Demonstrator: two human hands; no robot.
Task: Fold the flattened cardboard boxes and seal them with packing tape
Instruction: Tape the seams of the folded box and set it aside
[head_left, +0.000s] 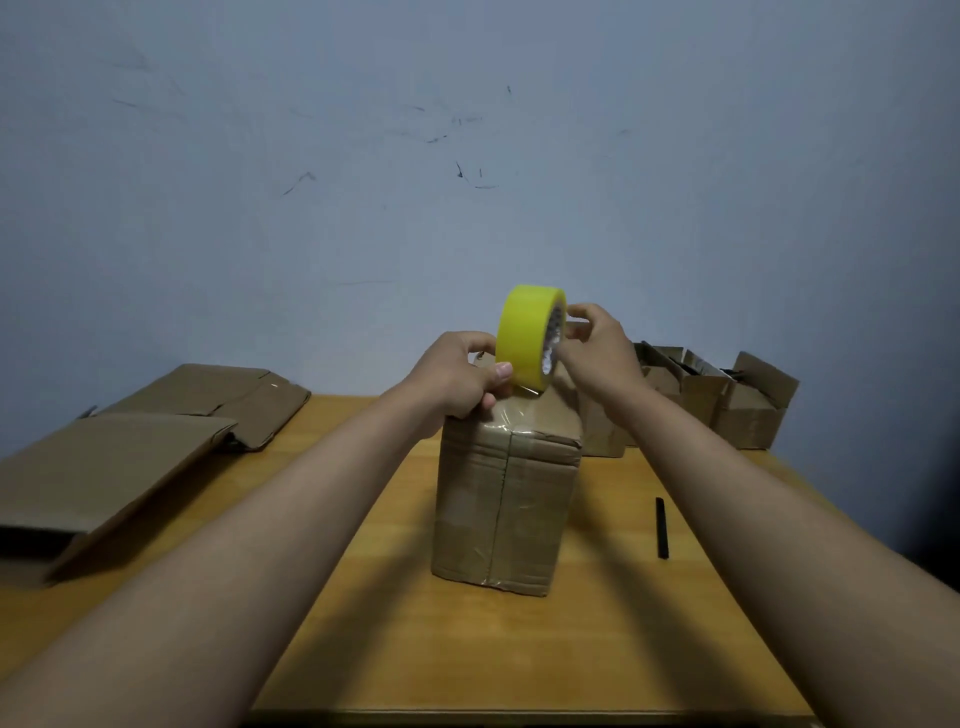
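Pinching the light yellow tape roll (530, 336), the right hand (597, 348) held its core; the left hand (457, 379) gripped the stiff brown cardboard box (506, 499).

Scuffed pale blue wall (467, 156) behind wooden table (467, 649); dim, even light.

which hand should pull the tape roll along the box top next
Right. The right hand already grips the yellow tape roll through its core, while the left hand pins the tape end on the box.
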